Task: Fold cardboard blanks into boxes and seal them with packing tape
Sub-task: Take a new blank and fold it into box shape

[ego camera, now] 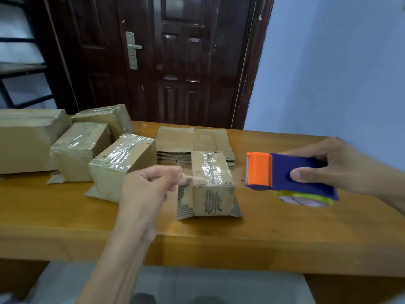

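Pinching the tape end (188, 177) with your left hand (149, 185) keeps it off the centre box (211, 183), while your right hand (335, 165), fingers curled, grips the dispenser (291, 176) clear at frame right.

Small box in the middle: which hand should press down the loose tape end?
Left. The left hand already pinches the tape end beside the small box; the right hand grips the tape dispenser.

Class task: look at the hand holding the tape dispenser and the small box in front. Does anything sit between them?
Nothing visible. The tape dispenser in the right hand faces the small box across bare table. The left hand pinches tape on the box's other side.
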Demonstrator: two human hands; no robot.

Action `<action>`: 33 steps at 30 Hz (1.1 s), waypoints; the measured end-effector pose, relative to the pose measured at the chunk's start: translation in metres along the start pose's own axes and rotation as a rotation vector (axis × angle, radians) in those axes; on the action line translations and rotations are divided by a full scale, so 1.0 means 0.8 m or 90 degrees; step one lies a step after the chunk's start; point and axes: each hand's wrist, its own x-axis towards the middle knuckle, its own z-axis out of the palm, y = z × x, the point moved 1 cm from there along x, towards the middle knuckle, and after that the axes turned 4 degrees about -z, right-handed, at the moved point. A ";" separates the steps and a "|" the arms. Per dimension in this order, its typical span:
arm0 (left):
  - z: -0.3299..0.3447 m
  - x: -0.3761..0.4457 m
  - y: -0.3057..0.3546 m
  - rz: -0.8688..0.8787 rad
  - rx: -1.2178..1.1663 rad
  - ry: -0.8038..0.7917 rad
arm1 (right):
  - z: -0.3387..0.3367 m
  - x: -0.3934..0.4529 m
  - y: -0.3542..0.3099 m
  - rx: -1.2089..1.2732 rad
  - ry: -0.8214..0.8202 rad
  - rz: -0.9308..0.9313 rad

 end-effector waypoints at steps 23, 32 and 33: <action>0.013 0.015 -0.035 -0.022 0.079 -0.019 | -0.002 0.053 0.072 0.011 -0.002 0.031; 0.024 0.038 -0.056 -0.041 0.160 -0.048 | 0.013 0.069 0.097 -0.011 -0.035 0.085; 0.025 0.041 -0.058 -0.044 0.164 -0.055 | 0.013 0.072 0.098 -0.012 -0.037 0.089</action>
